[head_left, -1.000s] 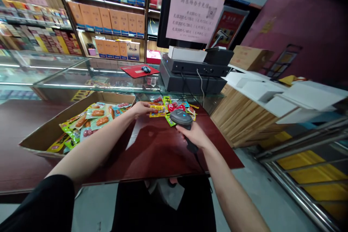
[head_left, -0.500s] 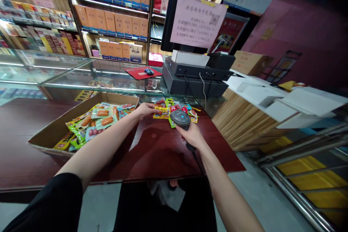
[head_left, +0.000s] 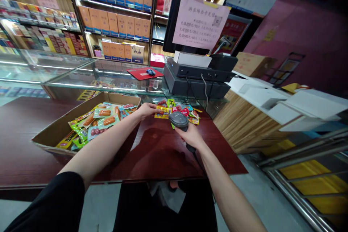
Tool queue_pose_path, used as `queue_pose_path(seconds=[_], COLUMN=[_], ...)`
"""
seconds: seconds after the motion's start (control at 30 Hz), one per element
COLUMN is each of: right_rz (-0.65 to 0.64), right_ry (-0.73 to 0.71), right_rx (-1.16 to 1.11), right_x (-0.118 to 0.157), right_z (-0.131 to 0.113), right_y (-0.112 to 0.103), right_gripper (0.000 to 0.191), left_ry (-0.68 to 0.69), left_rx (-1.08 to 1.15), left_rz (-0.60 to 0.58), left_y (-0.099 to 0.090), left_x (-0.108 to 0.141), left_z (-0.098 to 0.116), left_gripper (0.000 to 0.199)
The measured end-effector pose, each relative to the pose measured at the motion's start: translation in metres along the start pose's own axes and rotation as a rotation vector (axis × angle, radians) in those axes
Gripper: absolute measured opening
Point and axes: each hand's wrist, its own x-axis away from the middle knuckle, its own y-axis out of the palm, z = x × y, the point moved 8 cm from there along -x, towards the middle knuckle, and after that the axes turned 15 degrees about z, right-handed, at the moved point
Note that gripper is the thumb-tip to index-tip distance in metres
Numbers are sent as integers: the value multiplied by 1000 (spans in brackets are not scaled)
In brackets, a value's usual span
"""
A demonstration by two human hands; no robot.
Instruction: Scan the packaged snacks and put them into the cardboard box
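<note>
My left hand (head_left: 148,111) pinches the left edge of a yellow snack packet (head_left: 162,113) over the dark red table. In my right hand (head_left: 192,135) is a dark grey barcode scanner (head_left: 178,119), gripped by its handle, with its head close to the packet's right end. Behind the scanner lies a loose pile of small colourful snack packets (head_left: 194,113), partly hidden by it. To the left, a cardboard box (head_left: 116,98) holds several packets, among them sausage packets (head_left: 109,120); my left forearm passes over its near right side.
Beyond the table (head_left: 152,159) runs a glass counter (head_left: 108,76) with a red mouse pad (head_left: 138,74) and a black cash drawer (head_left: 195,83) under a monitor carrying a paper sign (head_left: 199,23). A wooden cabinet (head_left: 239,123) stands right. The scanner's cable hangs toward the table's front edge.
The scanner head has shifted slightly left and down, nearer the yellow packet, and its small blue light no longer shows. My left hand keeps its pinch on the packet.
</note>
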Motion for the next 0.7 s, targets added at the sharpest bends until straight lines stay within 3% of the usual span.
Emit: queue_pose_path(seconds=[0.23,0.37,0.5,0.7], right_rz=[13,5,-29,-64], right_ry=[-18,-50,-60,-98], right_rx=[14,-15,-77,-13], right_x=[-8,-19,-28,-35], right_z=[0,-4,-6,-13], right_y=[-3,-4,-2,5], right_gripper=[24,25,27,30], left_ry=[-17,-15,8,84], left_rx=[40,122,111,46], left_rz=[13,102,186,338], left_y=[-1,-21,-74,-187], left_x=[1,2,8,43], left_z=[10,30,45,57], left_gripper=[33,37,42,41])
